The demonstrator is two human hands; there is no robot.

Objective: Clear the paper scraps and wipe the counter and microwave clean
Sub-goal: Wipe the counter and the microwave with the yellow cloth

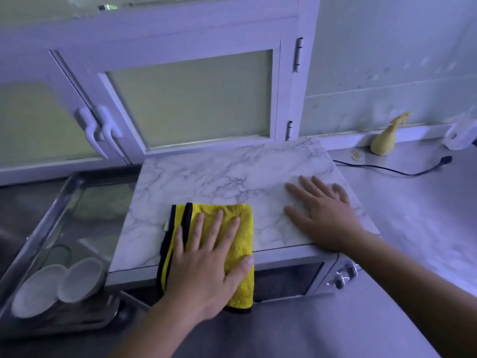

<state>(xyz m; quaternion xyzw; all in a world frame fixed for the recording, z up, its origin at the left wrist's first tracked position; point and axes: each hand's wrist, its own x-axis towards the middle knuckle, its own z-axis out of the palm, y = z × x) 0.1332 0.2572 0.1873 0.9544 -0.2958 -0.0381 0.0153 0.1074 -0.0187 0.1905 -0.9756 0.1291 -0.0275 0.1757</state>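
Lower left, I see a metal rack (46,210) holding two pale bowls (80,280). At centre, my left hand (204,257) lies flat, fingers straight, pressing the yellow cloth (240,228) onto the microwave (219,177). My right hand (322,213) rests flat on its marbled top, holding nothing.

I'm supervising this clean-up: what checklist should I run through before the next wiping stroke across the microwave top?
1. Yellow cloth on microwave top: ok.
2. Left hand presses cloth, fingers straight: ok.
3. Right hand flat on top, apart from cloth: ok.
4. Cloth fully on top: not ok, near end overhangs front edge.
5. Cable off the top, on counter: ok.
6. Cloth damp: cannot tell.
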